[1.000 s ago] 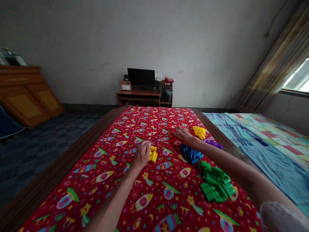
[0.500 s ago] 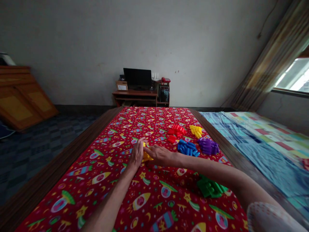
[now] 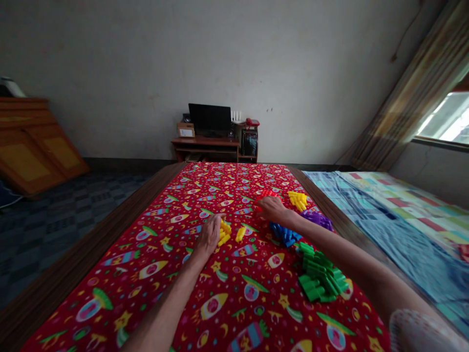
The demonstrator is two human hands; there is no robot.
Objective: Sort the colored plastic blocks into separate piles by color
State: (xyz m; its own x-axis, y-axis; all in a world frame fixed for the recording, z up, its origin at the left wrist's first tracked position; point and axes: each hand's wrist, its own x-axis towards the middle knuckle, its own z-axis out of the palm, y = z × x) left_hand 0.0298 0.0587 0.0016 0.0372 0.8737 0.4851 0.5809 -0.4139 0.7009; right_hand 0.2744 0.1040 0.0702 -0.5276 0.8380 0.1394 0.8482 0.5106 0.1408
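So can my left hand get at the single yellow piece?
Likely yes: the single yellow piece lies uncovered on the red cloth, but the small yellow pile sits between it and your left hand, so reaching over or around seems needed.

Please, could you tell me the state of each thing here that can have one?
Left hand, open beside near yellow blocks
Right hand, over red blocks; grip hidden
Near yellow blocks, loosely grouped
Separate yellow piece, lying apart
Far yellow blocks, lying together
Red blocks, partly covered
Blue blocks, loosely piled
Purple blocks, partly hidden
Green blocks, loosely piled
Tablecloth, spread out
Monitor, screen dark
Cabinet doors, shut
Curtain, drawn partly aside
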